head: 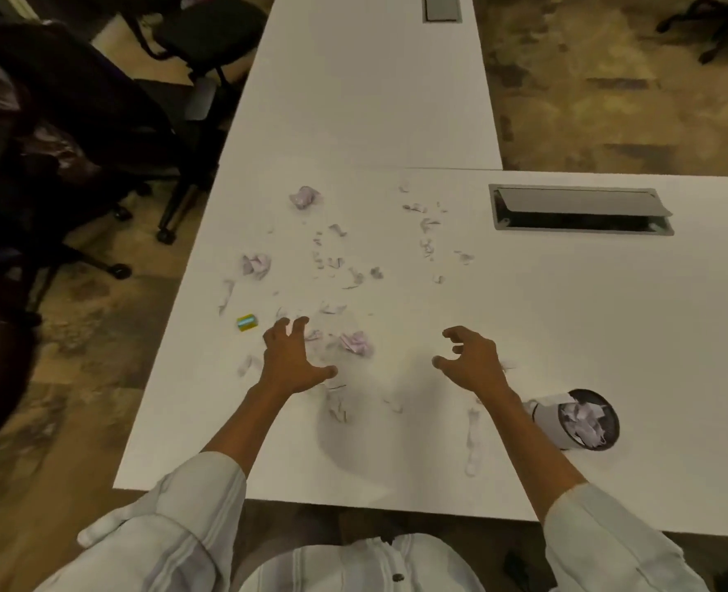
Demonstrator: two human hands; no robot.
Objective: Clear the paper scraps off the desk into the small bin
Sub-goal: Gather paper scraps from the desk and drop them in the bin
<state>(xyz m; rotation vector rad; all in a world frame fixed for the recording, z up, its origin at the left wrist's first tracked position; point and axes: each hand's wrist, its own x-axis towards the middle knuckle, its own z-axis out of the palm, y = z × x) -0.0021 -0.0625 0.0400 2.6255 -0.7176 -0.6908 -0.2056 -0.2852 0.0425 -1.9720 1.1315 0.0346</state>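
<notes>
Both hands hover over the desk [567, 318], fingers spread wide, each grip holding nothing. The left hand [292, 361] is beside a crumpled paper scrap [357, 343]; the right hand [473, 363] is near the small bin [580, 418].

Pale, faintly striped shirt [353, 566], one dark button [397, 577], possibly white; sleeves [191, 506] rolled near the elbows.
</notes>
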